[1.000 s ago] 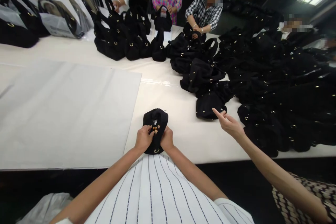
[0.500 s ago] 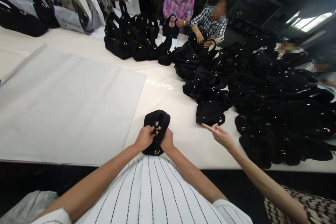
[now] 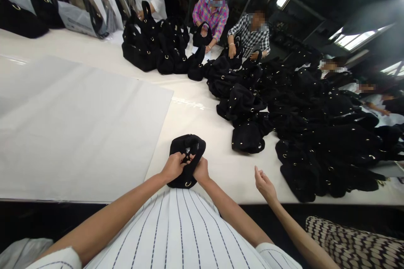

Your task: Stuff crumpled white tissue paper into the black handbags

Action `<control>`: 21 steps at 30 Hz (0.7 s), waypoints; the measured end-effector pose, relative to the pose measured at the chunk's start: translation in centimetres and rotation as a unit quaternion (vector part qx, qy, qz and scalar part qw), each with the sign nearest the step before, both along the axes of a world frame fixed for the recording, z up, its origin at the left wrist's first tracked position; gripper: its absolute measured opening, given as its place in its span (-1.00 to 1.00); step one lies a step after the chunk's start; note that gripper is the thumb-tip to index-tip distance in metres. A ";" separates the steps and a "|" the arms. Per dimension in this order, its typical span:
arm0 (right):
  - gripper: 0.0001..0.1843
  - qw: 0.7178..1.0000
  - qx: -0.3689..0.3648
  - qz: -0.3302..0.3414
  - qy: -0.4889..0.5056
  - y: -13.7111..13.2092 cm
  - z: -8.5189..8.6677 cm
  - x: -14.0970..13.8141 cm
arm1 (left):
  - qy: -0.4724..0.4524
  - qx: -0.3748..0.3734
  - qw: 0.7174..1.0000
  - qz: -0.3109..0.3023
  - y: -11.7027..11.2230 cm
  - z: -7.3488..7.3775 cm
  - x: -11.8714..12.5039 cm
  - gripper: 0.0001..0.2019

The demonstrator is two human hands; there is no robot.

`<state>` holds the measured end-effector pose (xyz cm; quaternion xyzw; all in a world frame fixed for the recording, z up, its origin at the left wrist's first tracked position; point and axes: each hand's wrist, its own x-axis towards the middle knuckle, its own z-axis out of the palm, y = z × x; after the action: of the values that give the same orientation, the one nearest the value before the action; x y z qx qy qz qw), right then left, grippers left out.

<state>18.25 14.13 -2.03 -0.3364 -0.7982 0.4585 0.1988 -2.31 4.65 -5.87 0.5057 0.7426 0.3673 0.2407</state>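
A small black fabric bag (image 3: 187, 149) with gold metal fittings lies at the near edge of the white table (image 3: 202, 105). My left hand (image 3: 173, 166) grips its left side, fingers pinched at the fitting near the opening. My right hand (image 3: 201, 170) is closed on the bag's right side. Both hands press the bag against the table edge in front of my striped shirt.
A neighbour's hand (image 3: 264, 185) rests at the table edge on my right. A big heap of black bags (image 3: 318, 122) fills the right side. A large grey sheet (image 3: 75, 126) lies left. Upright bags (image 3: 151, 46) and bagged ones (image 3: 72, 8) stand far back, where several people work.
The neighbour's hand stopped pointing and drew back toward the table edge, fingers curled. The camera view shifted. My hands stay on the bag, working at its fitting.
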 end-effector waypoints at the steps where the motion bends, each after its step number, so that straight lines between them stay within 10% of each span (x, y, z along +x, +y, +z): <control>1: -0.66 1.000 0.003 0.000 -0.001 0.1 0.0 -0.3 | 0.009 0.002 1.000 -0.003 0.0 0.0 0.1 -0.80; 14: -0.67 0.998 0.019 -0.058 0.001 -1.2 -3.3 -7.2 | -0.021 -0.010 0.999 0.021 0.7 -0.8 0.9 -0.85; 21: -0.71 0.976 -0.206 -0.007 0.070 2.1 -3.3 -5.3 | -0.339 0.022 0.940 0.041 -1.2 -1.7 -1.9 -0.67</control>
<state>12.94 16.23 -5.36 -0.3433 -0.6686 0.6335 0.1839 -4.25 3.45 -7.53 0.3256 0.6291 0.5425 0.4516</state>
